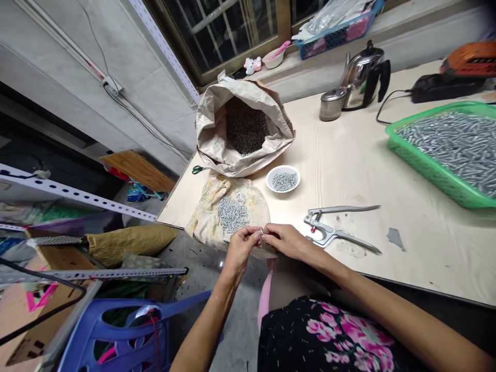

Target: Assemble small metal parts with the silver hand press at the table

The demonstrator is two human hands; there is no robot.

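Note:
My left hand and my right hand meet at the table's near edge, fingertips pinched together on a small metal part between them. Just beyond them a pile of small silver metal parts lies on a pale patterned cloth. A metal hand press tool lies on the table right of my right hand. A small white bowl holds more silver parts. Behind the cloth stands an open paper sack full of dark small parts.
A green basket of silver parts sits at the right. A kettle and a steel cup stand at the back. Green-handled scissors lie by the sack. A blue plastic stool and metal racks are left of me.

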